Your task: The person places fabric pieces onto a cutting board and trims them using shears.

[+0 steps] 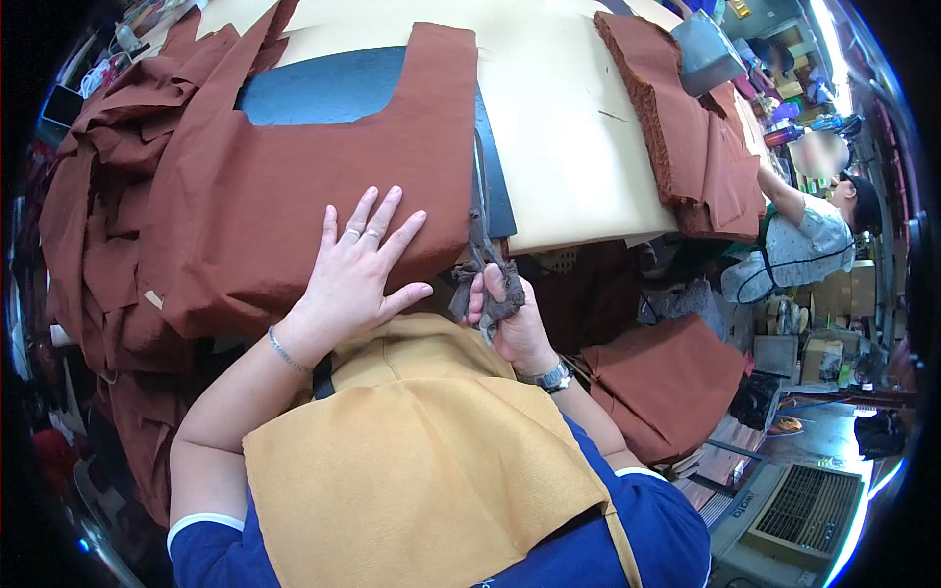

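Observation:
My left hand (361, 260) lies flat with fingers spread on a reddish-brown fabric piece (265, 196), which has a U-shaped cut-out at its far edge. My right hand (515, 318) is wrapped around the grey cloth-bound handles of a pair of scissors (478, 223). Their long metal blades point away from me along the fabric's right edge. Whether cloth lies between the blades, I cannot tell. Beneath the fabric is a dark board (497, 186), showing at the right edge and through the cut-out.
A cream sheet (578, 167) covers the table. Brown fabric is heaped at left (108, 196), stacked at right (676, 137), and hangs low at right (667, 387). Near the right stack are a grey bin (708, 54) and another person (804, 235). A machine with a grille (809, 510) stands lower right.

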{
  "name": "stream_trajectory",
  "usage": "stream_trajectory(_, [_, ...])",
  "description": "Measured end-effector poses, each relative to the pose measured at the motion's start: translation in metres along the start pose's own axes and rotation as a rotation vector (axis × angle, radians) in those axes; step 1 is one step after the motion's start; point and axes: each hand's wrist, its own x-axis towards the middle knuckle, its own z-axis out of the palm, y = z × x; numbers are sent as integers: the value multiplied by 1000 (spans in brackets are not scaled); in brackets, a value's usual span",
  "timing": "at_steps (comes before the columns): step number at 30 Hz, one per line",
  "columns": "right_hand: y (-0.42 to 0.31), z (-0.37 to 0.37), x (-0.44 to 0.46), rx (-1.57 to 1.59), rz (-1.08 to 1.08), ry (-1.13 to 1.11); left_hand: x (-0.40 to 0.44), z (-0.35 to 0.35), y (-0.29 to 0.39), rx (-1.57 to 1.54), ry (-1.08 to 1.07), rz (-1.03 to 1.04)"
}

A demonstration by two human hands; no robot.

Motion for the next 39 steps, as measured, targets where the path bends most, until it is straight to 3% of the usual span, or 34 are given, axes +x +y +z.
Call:
stream_trajectory(21, [1,5,3,60,-28,54,-19,-6,7,-25,-71,29])
stream_trajectory(24, [0,8,4,152,-39,75,-24,-14,4,-45,-85,-53])
stream_trajectory(29, [3,-4,6,186,-112,70,-35,-11,-32,48,31,-480])
stream_trajectory(31, [2,-9,6,164,-135,117,-30,-15,-41,36,13,-470])
stream_trajectory(39, [-16,-17,1,51,-401,134,50,-20,-72,98,-69,-6])
